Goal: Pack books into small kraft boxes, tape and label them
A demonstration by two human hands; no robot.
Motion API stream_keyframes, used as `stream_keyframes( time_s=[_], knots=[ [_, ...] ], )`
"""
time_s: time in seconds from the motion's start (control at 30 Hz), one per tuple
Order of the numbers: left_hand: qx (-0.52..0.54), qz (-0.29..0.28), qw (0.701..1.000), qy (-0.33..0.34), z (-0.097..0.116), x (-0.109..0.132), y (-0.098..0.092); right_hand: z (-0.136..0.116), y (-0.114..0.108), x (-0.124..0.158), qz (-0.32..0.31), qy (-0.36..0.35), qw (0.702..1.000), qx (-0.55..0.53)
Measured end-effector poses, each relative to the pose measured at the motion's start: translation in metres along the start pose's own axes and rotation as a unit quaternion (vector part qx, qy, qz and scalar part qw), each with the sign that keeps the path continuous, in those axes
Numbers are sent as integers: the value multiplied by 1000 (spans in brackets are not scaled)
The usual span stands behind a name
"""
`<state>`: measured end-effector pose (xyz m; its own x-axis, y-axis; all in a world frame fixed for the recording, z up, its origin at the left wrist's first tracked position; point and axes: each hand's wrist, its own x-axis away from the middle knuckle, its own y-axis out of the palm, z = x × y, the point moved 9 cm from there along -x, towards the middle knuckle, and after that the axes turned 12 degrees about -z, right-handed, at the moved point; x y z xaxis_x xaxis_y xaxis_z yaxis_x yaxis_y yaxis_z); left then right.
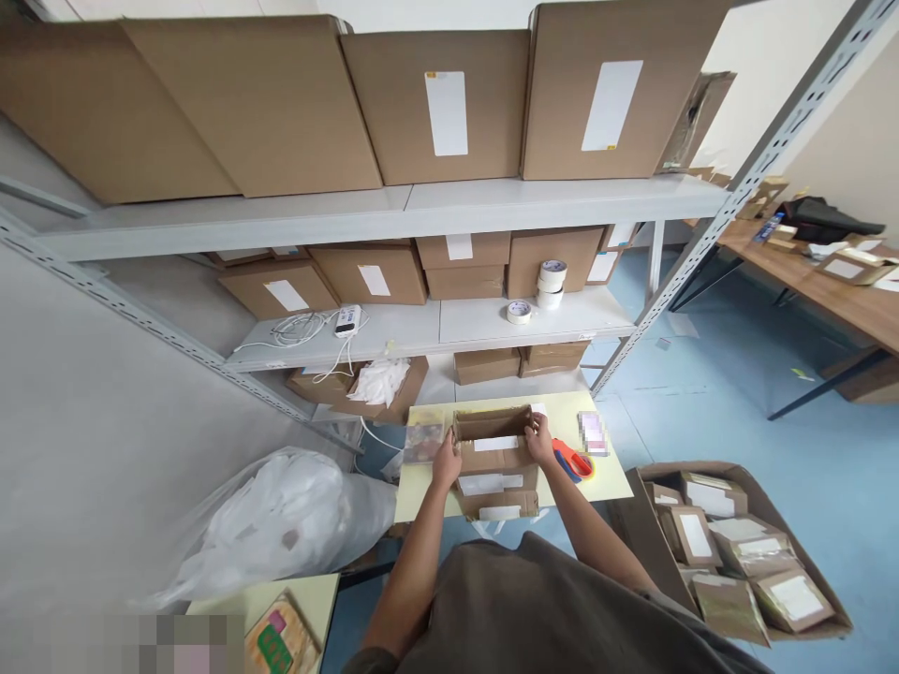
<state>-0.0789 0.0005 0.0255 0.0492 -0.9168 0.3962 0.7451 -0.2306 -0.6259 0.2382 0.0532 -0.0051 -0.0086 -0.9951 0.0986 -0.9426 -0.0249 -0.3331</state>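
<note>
An open cardboard box stands on the pale yellow table in front of me, its dark inside showing at the top. My left hand grips its left side, and my right hand holds the upper right edge. Two more small boxes with white labels, the nearer one at the table's front edge, sit in a row on my side of it. Just right of my right hand lies a red and blue tape dispenser. A clear plastic piece lies left of the box.
Behind the table rises a metal shelf loaded with cartons, tape rolls and a power strip. A large carton of packed parcels stands on the floor at right. A bulging plastic bag is at left. Another desk stands far right.
</note>
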Motion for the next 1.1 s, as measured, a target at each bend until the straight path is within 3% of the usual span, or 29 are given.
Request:
stream_keyframes(
  time_s=[0.1, 0.23, 0.5, 0.73, 0.9, 1.0, 1.1],
  knots=[
    [18, 8, 999, 42, 0, 1, -7, -4, -5, 4, 11, -20, 1000, 1],
    [11, 8, 998, 69, -5, 9, -11, -25, -11, -7, -17, -67, 992, 103],
    [-37, 7, 999, 39, -14, 28, 9, -53, 19, -56, -200, -97, 922, 317],
    [-82, 4, 995, 55, -5, 40, 24, -44, 25, -68, -179, -74, 923, 334],
    [-78, -3, 997, 15, -4, 36, 39, -41, 24, -37, -124, -69, 931, 336],
    [-81, 1, 997, -4, -4, 30, 43, -53, 21, 4, -86, -137, 928, 337],
    [-89, 1, 996, -15, -3, 26, 44, -59, 26, 44, -94, -190, 913, 348]
  ],
)
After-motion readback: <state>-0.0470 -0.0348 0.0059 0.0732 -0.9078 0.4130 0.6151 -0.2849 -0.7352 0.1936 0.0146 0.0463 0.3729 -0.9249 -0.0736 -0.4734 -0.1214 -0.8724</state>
